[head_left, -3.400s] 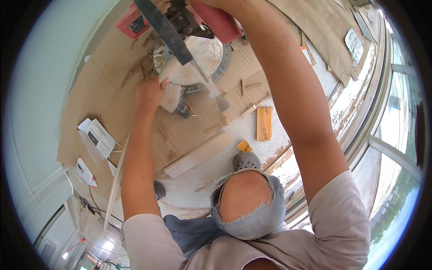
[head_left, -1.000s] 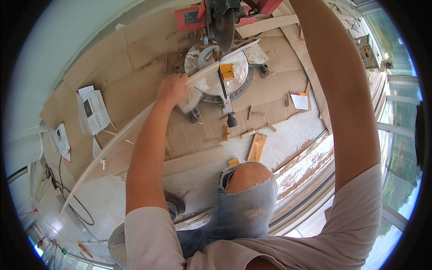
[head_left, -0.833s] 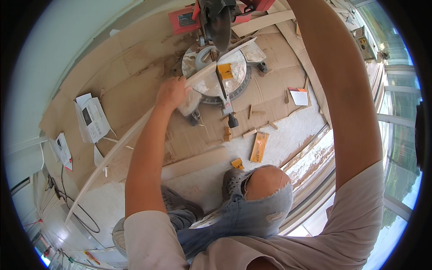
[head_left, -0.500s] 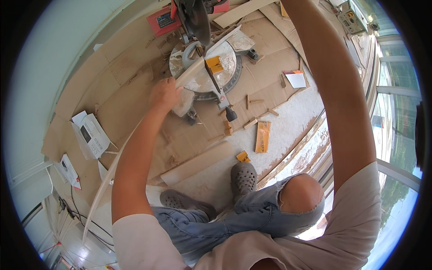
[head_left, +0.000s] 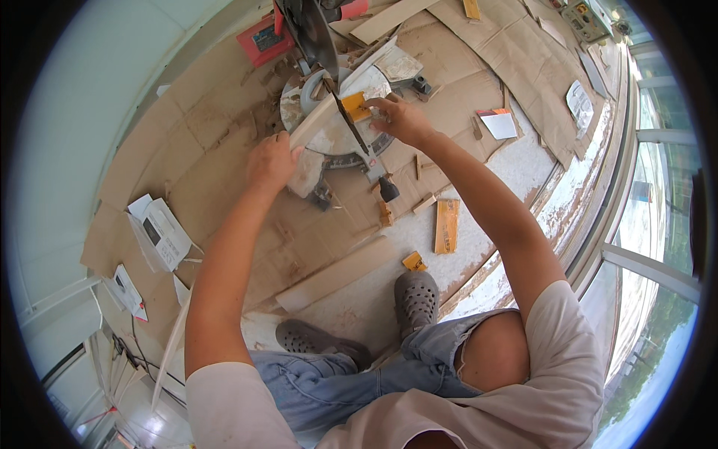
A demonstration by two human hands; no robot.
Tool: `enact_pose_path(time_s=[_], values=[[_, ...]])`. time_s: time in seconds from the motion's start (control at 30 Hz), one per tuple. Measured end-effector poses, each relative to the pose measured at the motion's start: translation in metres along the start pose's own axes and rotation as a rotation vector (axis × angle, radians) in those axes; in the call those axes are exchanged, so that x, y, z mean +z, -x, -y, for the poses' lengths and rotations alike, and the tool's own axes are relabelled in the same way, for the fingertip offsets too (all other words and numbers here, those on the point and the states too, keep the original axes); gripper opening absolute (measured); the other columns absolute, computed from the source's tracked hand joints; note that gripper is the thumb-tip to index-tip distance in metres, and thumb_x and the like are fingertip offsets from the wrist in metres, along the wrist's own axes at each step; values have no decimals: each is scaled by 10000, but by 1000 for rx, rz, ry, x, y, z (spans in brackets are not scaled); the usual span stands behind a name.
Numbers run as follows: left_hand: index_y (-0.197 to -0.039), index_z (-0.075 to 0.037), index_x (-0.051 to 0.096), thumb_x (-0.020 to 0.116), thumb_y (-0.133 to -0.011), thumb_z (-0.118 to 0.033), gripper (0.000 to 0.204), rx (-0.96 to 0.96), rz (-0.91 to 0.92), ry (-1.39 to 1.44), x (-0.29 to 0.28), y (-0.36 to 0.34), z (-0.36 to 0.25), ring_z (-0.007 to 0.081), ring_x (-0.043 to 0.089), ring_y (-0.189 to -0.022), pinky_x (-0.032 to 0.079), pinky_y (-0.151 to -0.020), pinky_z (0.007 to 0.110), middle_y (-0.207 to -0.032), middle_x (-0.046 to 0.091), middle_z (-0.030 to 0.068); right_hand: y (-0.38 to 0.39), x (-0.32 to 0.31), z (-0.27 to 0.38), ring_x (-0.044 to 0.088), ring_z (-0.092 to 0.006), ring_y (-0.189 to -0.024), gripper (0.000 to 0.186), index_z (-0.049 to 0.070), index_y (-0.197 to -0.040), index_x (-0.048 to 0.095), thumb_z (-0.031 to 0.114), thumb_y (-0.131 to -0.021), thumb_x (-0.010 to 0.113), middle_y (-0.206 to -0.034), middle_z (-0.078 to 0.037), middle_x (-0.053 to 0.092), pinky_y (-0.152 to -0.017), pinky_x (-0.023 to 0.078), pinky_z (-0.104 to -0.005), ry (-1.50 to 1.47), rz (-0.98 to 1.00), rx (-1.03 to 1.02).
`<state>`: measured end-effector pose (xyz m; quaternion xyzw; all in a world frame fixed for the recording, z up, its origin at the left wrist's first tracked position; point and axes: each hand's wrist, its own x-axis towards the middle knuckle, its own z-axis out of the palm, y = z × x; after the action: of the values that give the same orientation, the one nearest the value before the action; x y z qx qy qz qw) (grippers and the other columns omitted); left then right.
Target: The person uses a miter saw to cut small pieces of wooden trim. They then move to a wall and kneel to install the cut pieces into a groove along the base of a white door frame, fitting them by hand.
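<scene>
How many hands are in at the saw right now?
2: the left hand on the pale strip, the right hand by the small yellow piece on the saw table. None seems hidden.

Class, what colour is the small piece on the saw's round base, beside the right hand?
Yellow-orange: the piece shows best in the head view.

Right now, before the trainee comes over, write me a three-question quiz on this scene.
1. Which hand grips the long pale strip?
2. True or false: the saw blade is raised above the round saw table.
3. What colour is the small piece by the fingertips of the right hand: (a) blue, (b) yellow, (c) white?

Key: 1. The left hand. 2. True. 3. b.
</scene>
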<state>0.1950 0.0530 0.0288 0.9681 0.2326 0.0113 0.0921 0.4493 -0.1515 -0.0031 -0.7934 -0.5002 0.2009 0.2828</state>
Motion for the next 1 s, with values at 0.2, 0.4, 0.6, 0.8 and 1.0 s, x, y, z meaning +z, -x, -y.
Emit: enact_pose_path(time_s=[0.2, 0.4, 0.6, 0.8, 1.0], values=[[-976, -29, 583, 707, -894, -320, 327, 8, -23, 9, 4, 3, 4, 351, 653, -932, 528, -795, 470, -948, 672, 169, 29, -8, -8, 655, -241, -930, 358, 41, -1122, 665, 246, -837, 735, -977, -94, 626, -842, 531, -375, -3, -47, -7], [-979, -10, 570, 720, -884, -307, 345, 50, -73, 66, 22, -3, 6, 398, 637, -924, 511, -794, 502, -921, 659, 206, 107, -40, -22, 485, -71, -652, 262, -3, -987, 663, 253, -932, 656, -748, 18, 549, -562, 377, -227, -889, 56, 480], [-997, 3, 558, 726, -884, -290, 356, 42, -55, 119, 17, -1, 11, 448, 618, -952, 494, -825, 529, -902, 650, 240, 149, -47, 4, 465, -37, -633, 313, -21, -1040, 690, 280, -982, 631, -779, 8, 592, -533, 356, -198, -965, 67, 509], [-1034, -3, 561, 737, -874, -292, 375, 62, -66, 31, 5, 27, 19, 453, 631, -977, 499, -842, 525, -940, 661, 249, 166, -43, -20, 527, -93, -685, 349, -10, -1041, 732, 318, -969, 637, -804, -14, 635, -585, 428, -263, -580, 149, 475], [-986, -5, 587, 752, -848, -310, 373, -195, 336, -43, -15, 75, 64, 419, 660, -947, 505, -805, 524, -950, 677, 228, 199, -3, -51, 559, -136, -688, 334, 3, -930, 742, 306, -934, 601, -809, -51, 672, -616, 462, -307, -336, 382, 537]])
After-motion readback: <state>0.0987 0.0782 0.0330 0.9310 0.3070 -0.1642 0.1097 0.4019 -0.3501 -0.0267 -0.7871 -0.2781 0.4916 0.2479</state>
